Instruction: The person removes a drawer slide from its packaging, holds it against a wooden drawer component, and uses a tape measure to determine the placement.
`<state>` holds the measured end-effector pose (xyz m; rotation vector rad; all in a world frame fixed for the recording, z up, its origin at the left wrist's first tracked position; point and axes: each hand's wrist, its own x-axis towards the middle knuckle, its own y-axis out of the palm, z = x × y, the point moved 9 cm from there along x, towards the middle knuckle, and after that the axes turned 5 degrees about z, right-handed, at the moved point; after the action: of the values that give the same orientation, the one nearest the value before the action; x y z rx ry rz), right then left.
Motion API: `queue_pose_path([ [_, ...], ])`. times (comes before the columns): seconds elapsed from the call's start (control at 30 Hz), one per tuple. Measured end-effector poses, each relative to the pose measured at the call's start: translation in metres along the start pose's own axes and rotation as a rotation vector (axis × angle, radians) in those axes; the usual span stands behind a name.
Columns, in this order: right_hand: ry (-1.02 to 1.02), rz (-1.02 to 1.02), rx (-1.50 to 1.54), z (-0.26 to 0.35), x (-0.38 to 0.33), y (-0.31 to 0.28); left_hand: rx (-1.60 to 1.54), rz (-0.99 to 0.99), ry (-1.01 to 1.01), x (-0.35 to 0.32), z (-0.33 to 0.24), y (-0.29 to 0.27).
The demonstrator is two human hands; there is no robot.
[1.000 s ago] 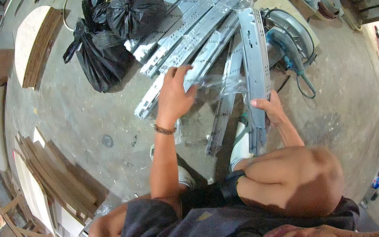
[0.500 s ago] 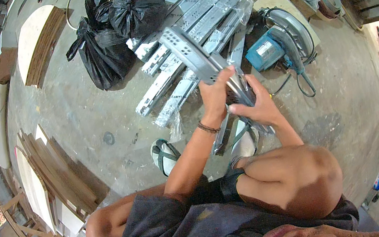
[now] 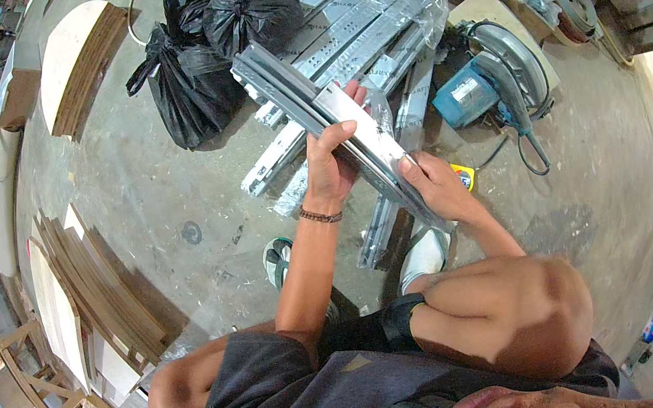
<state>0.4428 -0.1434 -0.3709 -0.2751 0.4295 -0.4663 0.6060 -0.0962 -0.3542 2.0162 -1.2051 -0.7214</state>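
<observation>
Floor [image 3: 170, 186]: bare concrete, serves as the work surface; the person squats on it, knees up, so everything lies within arm's reach.
Wood panels [image 3: 75, 286]: stacked on edge at the person's left, well apart from the hands.
Black bags [image 3: 210, 60]: knotted, lying just beside the far end of the metal pile.
Pile of rails [image 3: 368, 35]: long grey metal drawer rails, some under a clear plastic wrap, lying side by side on the floor ahead of the feet.
Circular saw [image 3: 495, 79]: blue body, resting on a board to the right of the pile, cord trailing on the floor.
Held rail [image 3: 329, 114]: one rail lifted clear of the pile, slanting up and away from the body; judged tilted this way to bring its face into view.
Left hand [image 3: 330, 171]: fingers curled around the rail's middle, carrying its weight.
Right hand [image 3: 433, 185]: fingers closed on the near lower end, steadying it.
Sandals [image 3: 277, 260]: on both feet, below the rail.
</observation>
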Motion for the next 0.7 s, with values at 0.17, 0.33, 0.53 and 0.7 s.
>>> queue_pose_path([
  [0.17, 0.022, -0.04, -0.037, -0.006, -0.003, -0.009, -0.004, -0.041, -0.016, -0.001, -0.009, -0.003],
  [0.33, 0.181, -0.076, 0.253, -0.04, -0.004, -0.004, 0.067, -0.07, 0.085, -0.006, -0.03, -0.015],
  [0.53, 0.24, -0.245, 0.273, -0.042, -0.004, -0.021, 0.001, -0.073, 0.116, -0.009, -0.047, -0.013],
  [0.7, 0.094, -0.424, 0.4, -0.044, 0.019, -0.052, 0.019, -0.197, 0.242, -0.016, -0.077, -0.027],
])
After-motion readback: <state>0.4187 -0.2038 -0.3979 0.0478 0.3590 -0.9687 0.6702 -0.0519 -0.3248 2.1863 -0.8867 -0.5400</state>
